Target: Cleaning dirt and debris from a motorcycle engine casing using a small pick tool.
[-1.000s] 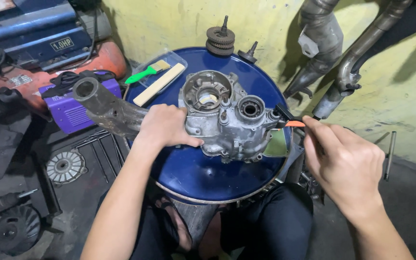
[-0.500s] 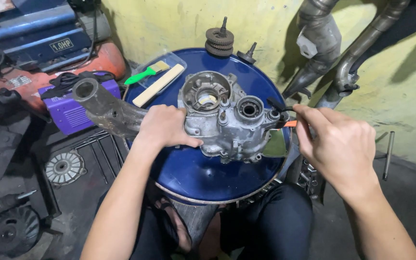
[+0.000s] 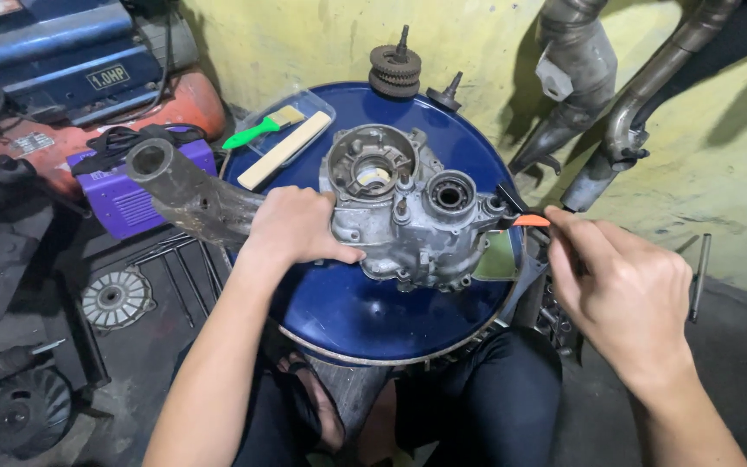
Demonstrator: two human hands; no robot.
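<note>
Left hand [image 3: 291,227] clamped on engine casing [image 3: 408,212] atop blue drum [image 3: 365,311]; right hand [image 3: 624,290] pinching orange-handled tool [image 3: 525,218]; exhaust pipes [image 3: 624,112] behind

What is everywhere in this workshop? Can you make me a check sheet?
Surface: round blue drum top, used as a bench.
Job's things: grey engine crankcase lying on the drum; small orange-handled tool at its right edge.
Clutter: gear stack, green-handled brush and wooden strip at the drum's back.
Hands: left hand braces the crankcase; right hand pinches the tool.
Cables: black leads on the purple welder box.
Surroundings: yellow wall, exhaust pipes, red and blue compressor, metal parts on the floor.
</note>
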